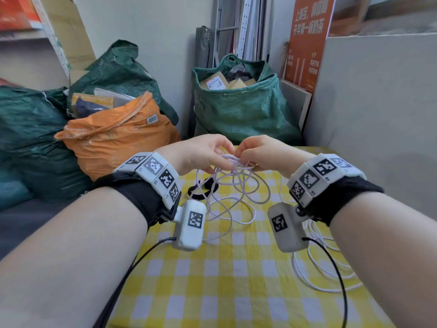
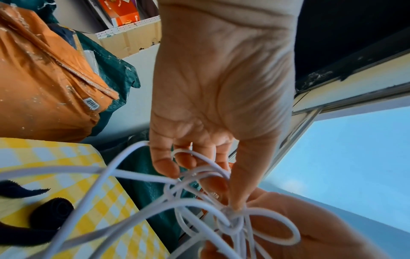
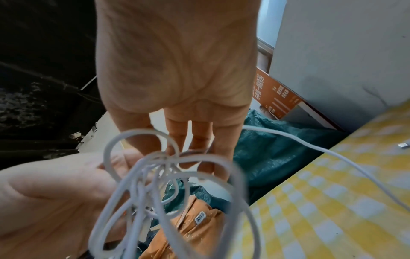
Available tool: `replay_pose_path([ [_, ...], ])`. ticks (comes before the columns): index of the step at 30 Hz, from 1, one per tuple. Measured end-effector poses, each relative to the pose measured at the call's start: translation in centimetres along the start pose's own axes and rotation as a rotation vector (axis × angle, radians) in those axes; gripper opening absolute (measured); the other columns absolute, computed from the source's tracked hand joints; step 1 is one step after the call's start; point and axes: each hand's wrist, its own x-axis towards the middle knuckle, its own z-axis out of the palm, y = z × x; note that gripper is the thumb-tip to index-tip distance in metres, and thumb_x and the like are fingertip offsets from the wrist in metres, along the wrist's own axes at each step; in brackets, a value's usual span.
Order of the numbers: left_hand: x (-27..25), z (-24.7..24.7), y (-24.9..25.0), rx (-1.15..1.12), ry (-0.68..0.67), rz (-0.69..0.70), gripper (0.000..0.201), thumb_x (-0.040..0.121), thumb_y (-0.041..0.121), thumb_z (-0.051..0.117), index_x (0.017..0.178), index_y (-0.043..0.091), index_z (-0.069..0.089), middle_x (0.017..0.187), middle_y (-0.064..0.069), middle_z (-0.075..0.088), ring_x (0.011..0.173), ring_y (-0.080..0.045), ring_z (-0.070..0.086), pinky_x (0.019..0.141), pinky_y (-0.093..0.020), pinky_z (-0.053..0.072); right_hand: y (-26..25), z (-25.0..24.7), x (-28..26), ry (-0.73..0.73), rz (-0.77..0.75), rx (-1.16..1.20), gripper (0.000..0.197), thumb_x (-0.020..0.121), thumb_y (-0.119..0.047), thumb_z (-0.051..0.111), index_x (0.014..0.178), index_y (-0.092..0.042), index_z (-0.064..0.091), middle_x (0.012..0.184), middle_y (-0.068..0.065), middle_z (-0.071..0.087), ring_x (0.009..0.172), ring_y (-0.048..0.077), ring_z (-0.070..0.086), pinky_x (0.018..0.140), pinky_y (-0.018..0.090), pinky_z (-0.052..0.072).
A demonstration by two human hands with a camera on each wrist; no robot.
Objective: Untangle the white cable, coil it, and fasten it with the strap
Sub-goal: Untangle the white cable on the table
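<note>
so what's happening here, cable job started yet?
Yes, early stage. A person holds a knotted bunch of the white cable up above the yellow checked table, left hand and right hand both pinching at the tangle, picking it apart. Loose loops hang down onto the cloth, and more slack lies by the right wrist. The black strap lies on the table behind the loops, untouched. No coiling yet.

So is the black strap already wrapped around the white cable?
No, the black strap lies loose on the yellow checked tablecloth, while both hands hold the tangled white cable above it.
</note>
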Motion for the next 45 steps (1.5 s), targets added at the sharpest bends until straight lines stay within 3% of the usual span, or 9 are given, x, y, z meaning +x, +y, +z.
replay_pose_path([
  [4, 0.0, 0.1, -0.2, -0.049, 0.080, 0.008, 0.030, 0.081, -0.008, 0.059, 0.086, 0.016, 0.043, 0.076, -0.001, 0.057, 0.068, -0.016, 0.050, 0.061, -0.028, 0.044, 0.6, 0.2, -0.2, -0.086, 0.038, 0.197, 0.008, 0.088, -0.014, 0.055, 0.088, -0.016, 0.062, 0.082, 0.003, 0.064, 0.069, 0.017, 0.063, 0.080, 0.035, 0.056],
  [9, 0.4, 0.5, -0.8, -0.009, 0.291, 0.047, 0.021, 0.075, -0.005, 0.063, 0.073, 0.013, 0.051, 0.081, -0.015, 0.056, 0.072, -0.022, 0.053, 0.064, -0.032, 0.046, 0.6, 0.7, -0.5, -0.135, 0.033, 0.315, 0.009, 0.089, -0.009, 0.061, 0.097, -0.007, 0.059, 0.074, 0.008, 0.066, 0.059, 0.018, 0.065, 0.062, 0.028, 0.057],
  [13, 0.1, 0.5, -0.6, 0.168, 0.393, 0.051, 0.013, 0.074, 0.009, 0.071, 0.069, 0.019, 0.065, 0.062, 0.010, 0.049, 0.057, -0.005, 0.045, 0.052, -0.017, 0.034, 0.8, 1.1, -0.3, -0.058, 0.079, 0.332, 0.011, 0.092, -0.008, 0.058, 0.098, 0.000, 0.060, 0.072, 0.013, 0.063, 0.054, 0.020, 0.063, 0.054, 0.027, 0.058],
  [18, -0.2, 0.6, -0.8, 0.091, 0.245, 0.027, 0.012, 0.084, 0.015, 0.065, 0.074, 0.018, 0.071, 0.079, -0.002, 0.067, 0.073, -0.014, 0.057, 0.061, -0.029, 0.048, 1.0, 1.1, -0.3, -0.025, 0.070, 0.386, 0.014, 0.094, -0.007, 0.054, 0.082, -0.003, 0.058, 0.071, 0.011, 0.060, 0.057, 0.021, 0.061, 0.057, 0.027, 0.058],
  [23, -0.5, 0.3, -1.0, 0.021, 0.107, 0.030, 0.013, 0.087, 0.012, 0.064, 0.084, 0.021, 0.071, 0.085, 0.004, 0.070, 0.080, -0.006, 0.065, 0.061, -0.022, 0.051, 0.7, 1.0, -0.2, 0.007, 0.085, 0.373, 0.009, 0.091, -0.007, 0.053, 0.092, -0.001, 0.060, 0.081, 0.015, 0.060, 0.062, 0.021, 0.061, 0.057, 0.029, 0.058],
  [28, -0.2, 0.7, -1.0, 0.069, 0.127, 0.077, 0.007, 0.084, 0.014, 0.069, 0.085, 0.019, 0.073, 0.066, 0.005, 0.063, 0.059, -0.003, 0.055, 0.051, -0.019, 0.045, 0.2, 1.2, -0.1, -0.011, 0.109, 0.230, 0.024, 0.084, -0.024, 0.065, 0.098, -0.005, 0.062, 0.084, 0.007, 0.052, 0.066, 0.019, 0.057, 0.067, 0.033, 0.059],
  [33, 0.0, 1.1, -0.7, 0.117, 0.234, 0.092, 0.016, 0.081, 0.014, 0.071, 0.088, 0.021, 0.059, 0.059, 0.002, 0.060, 0.052, -0.008, 0.053, 0.044, -0.017, 0.043, 0.0, 1.3, 0.1, 0.051, 0.140, 0.185, 0.015, 0.083, -0.018, 0.064, 0.092, -0.006, 0.064, 0.078, 0.004, 0.047, 0.069, 0.016, 0.053, 0.073, 0.036, 0.060],
  [37, 0.0, 1.0, -0.6, 0.210, 0.215, 0.135, 0.035, 0.083, 0.016, 0.070, 0.111, 0.022, 0.051, 0.067, -0.002, 0.065, 0.059, -0.013, 0.060, 0.052, -0.024, 0.055, 0.2, 1.1, 0.0, 0.012, 0.139, 0.231, 0.013, 0.083, -0.014, 0.063, 0.094, -0.007, 0.064, 0.087, 0.009, 0.051, 0.070, 0.017, 0.056, 0.065, 0.031, 0.059],
  [45, 0.3, 1.3, -0.6, 0.371, 0.268, 0.189, 0.020, 0.084, 0.023, 0.067, 0.096, 0.027, 0.052, 0.067, 0.004, 0.062, 0.061, -0.014, 0.059, 0.065, -0.038, 0.055, 0.0, 1.0, 0.0, 0.047, 0.133, 0.190, 0.011, 0.082, -0.012, 0.060, 0.089, -0.006, 0.065, 0.076, 0.006, 0.051, 0.062, 0.015, 0.055, 0.059, 0.027, 0.055],
])
